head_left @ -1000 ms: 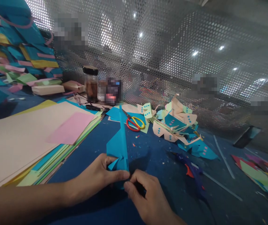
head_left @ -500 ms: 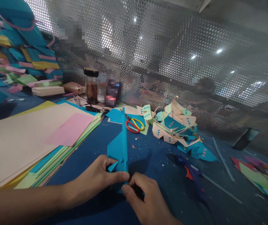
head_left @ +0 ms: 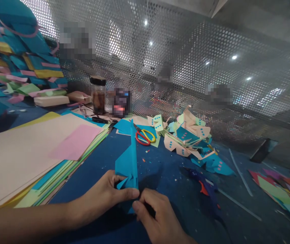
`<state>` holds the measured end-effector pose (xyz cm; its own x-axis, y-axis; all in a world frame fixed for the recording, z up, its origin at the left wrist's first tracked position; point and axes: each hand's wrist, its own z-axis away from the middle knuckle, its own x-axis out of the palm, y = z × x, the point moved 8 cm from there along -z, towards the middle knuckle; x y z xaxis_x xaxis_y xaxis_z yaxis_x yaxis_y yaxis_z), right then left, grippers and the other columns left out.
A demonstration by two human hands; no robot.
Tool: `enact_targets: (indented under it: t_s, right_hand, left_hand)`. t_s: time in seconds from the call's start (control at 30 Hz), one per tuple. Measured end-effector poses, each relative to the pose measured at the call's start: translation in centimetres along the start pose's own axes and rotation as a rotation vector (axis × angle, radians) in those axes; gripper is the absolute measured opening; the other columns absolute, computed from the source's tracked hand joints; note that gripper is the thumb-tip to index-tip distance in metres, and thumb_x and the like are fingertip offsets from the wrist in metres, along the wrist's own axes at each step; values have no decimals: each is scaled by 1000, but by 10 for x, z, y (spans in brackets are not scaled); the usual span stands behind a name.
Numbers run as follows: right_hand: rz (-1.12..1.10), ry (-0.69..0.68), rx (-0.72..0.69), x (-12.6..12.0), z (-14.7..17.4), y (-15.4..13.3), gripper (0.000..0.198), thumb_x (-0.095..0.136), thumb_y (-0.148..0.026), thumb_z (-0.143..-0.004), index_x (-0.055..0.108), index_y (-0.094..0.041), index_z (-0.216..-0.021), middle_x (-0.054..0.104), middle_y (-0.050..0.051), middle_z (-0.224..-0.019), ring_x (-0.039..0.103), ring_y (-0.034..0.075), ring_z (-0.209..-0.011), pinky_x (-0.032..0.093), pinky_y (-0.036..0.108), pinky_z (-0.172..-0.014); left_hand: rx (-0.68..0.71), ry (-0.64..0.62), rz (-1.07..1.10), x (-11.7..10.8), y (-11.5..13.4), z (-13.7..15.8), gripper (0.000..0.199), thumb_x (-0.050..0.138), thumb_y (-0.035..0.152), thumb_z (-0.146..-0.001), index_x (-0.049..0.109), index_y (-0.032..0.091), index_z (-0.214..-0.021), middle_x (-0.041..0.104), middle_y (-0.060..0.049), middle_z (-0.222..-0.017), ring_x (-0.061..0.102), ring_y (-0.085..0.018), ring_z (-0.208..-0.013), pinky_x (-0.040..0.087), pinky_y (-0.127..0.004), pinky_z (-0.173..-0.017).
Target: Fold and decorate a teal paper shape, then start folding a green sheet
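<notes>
One blue paper piece (head_left: 124, 162), toward the near edge of the desk (head_left: 165, 173): my left hand (head_left: 109, 191) pinches it; right hand (head_left: 159, 211) curls by its low end, can't tell if gripping. Probably light, creases easily; I'd hold the folded spine (head_left: 134, 159).

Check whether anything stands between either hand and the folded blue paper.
Nothing visible does: the left hand holds the folded blue paper, and the right hand is at its near end. The scissors lie beyond both hands.
</notes>
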<state>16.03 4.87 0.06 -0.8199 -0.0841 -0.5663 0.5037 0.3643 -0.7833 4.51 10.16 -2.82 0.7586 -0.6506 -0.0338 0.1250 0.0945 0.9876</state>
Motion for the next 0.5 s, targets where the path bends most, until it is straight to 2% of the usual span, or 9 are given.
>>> enact_targets:
  t_s: [0.4, 0.5]
  right_hand:
    - [39, 6, 43, 3, 2, 6, 30, 51, -33, -94, 52, -20, -66, 58, -1, -63, 56, 13, -61, 37, 26, -60]
    - [41, 2, 68, 4, 1, 7, 30, 52, -34, -94, 54, -20, -68, 61, -1, -64, 57, 13, -63, 37, 26, -62]
  left_hand:
    - [-17, 24, -34, -3, 1, -4, 45, 71, 48, -79, 46, 18, -58, 36, 6, -56, 28, -9, -54, 25, -23, -52]
    - [-8, 37, -41, -4, 5, -2, 43, 72, 48, -79, 47, 17, -60, 39, 5, -59, 31, -10, -57, 29, -24, -55]
